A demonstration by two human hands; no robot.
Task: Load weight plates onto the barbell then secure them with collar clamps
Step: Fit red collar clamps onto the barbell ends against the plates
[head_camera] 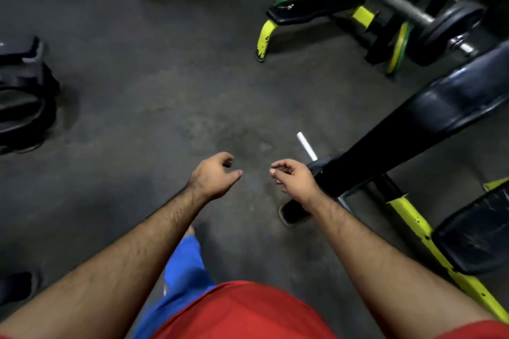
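Note:
My left hand [214,175] and my right hand [294,177] hang side by side over the dark gym floor, fingers loosely curled and apart, holding nothing. Just right of my right hand, a bare steel barbell end [306,145] sticks out from under a black padded bench [429,121]; a dark plate seems to sit on it, mostly hidden by the bench. At the top right another barbell [405,7] rests on a rack with a black weight plate [446,29] on its sleeve and a yellow-green plate [399,47] leaning beside it. A stack of black plates [24,96] lies at the left edge.
A second black bench with yellow legs [311,12] stands at the upper middle. A yellow frame bar [421,231] and another black pad [479,234] fill the lower right. My sandalled foot [293,213] is beneath my right wrist. Grey floor [154,63] spreads ahead.

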